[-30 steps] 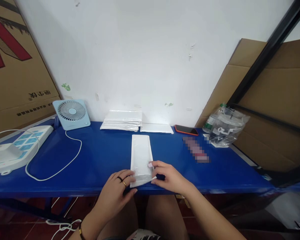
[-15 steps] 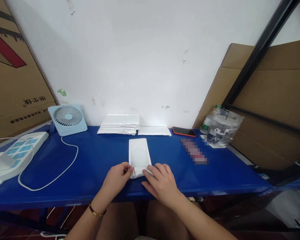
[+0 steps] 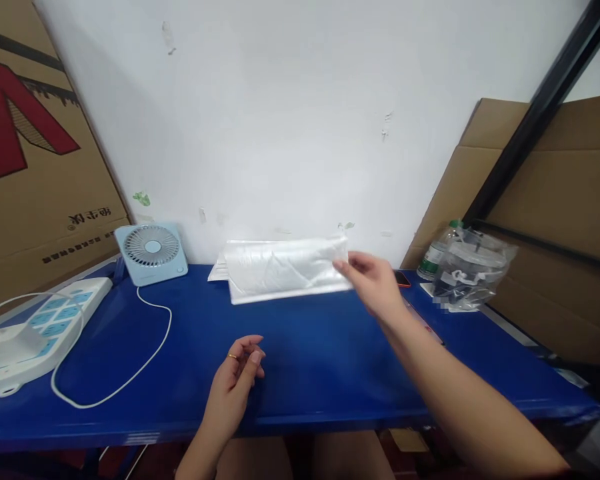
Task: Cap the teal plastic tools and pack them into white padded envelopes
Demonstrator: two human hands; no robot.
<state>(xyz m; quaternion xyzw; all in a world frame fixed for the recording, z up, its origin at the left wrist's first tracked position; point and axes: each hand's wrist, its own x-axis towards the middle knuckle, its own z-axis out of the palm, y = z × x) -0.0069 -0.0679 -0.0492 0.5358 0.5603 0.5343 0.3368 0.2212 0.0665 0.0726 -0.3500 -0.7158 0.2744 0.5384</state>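
My right hand (image 3: 375,280) pinches the right end of a flat white packet in shiny clear plastic (image 3: 286,270), thumb on its near face. The packet is held lengthwise across the view, above the back of the table. It covers most of a stack of similar white packets (image 3: 219,269), whose left edge shows behind it. Nearer the front edge, my left hand (image 3: 233,383) is over the blue tabletop with loosely curled fingers, the thumb apart from them, and nothing in it. A gold-coloured ring is on one of its fingers.
A light blue fan (image 3: 153,250) and a white power strip (image 3: 55,327) with cables are on the left of the blue table (image 3: 180,373). On the right are a bottle (image 3: 434,257), a clear plastic bag (image 3: 475,270) and a phone (image 3: 403,279). Cardboard (image 3: 555,187) flanks the table.
The packet was flat at the table's front under both hands. My right hand has lifted it and turned it sideways toward the back stack. My left hand has let go. The view shifted slightly.
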